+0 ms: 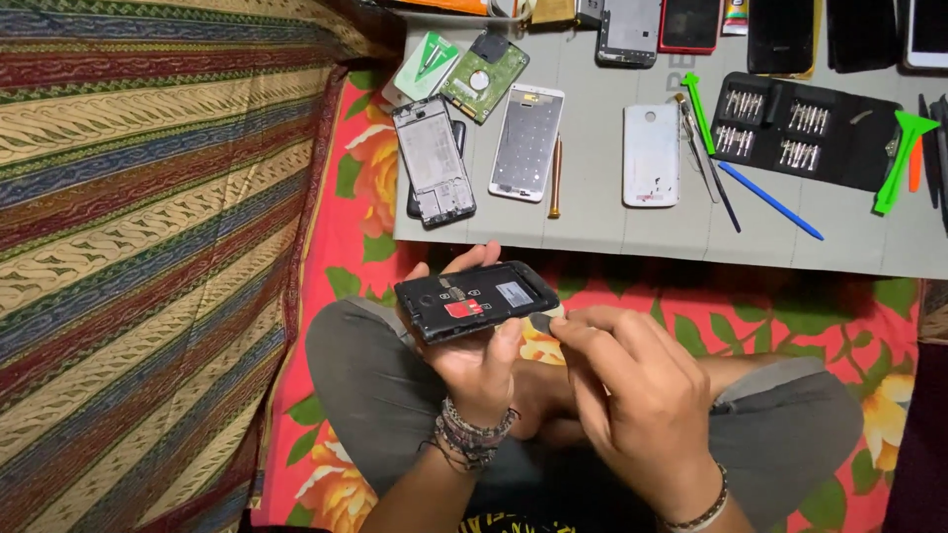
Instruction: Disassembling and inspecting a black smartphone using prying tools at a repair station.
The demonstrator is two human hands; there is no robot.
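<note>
My left hand cradles a black phone with its back cover off; a red card and a pale label show inside it. My right hand pinches a small dark pick at the phone's near right corner. Both hands hover above my crossed legs in grey trousers. Beaded bracelets circle both wrists.
A grey work mat lies ahead with an opened phone frame, a white phone frame, a white back cover, a green circuit drive, a black screwdriver-bit case, green pry tools and a blue stick. Striped fabric fills the left.
</note>
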